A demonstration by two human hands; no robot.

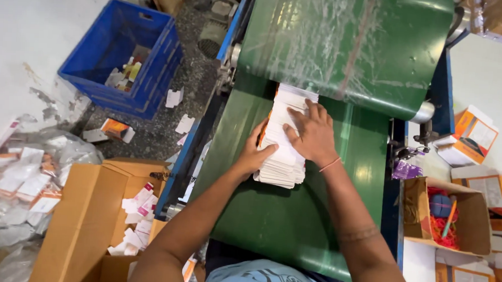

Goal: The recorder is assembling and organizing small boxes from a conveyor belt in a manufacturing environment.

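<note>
A fanned stack of flat white cartons [280, 156] lies on a green conveyor belt [292, 222], its far end under an upper green belt [351, 44]. My left hand [255, 152] presses against the stack's left side, fingers curled on its edge. My right hand [312, 132] lies flat on top of the stack, fingers spread toward the far end. A thin pink band circles my right wrist.
A blue crate [109, 84] with a few small items stands on the floor at the left. A brown cardboard box [78, 218] holding loose white cartons sits at lower left. Orange-and-white boxes [472, 136] and an open box [473, 221] of odds and ends are at the right.
</note>
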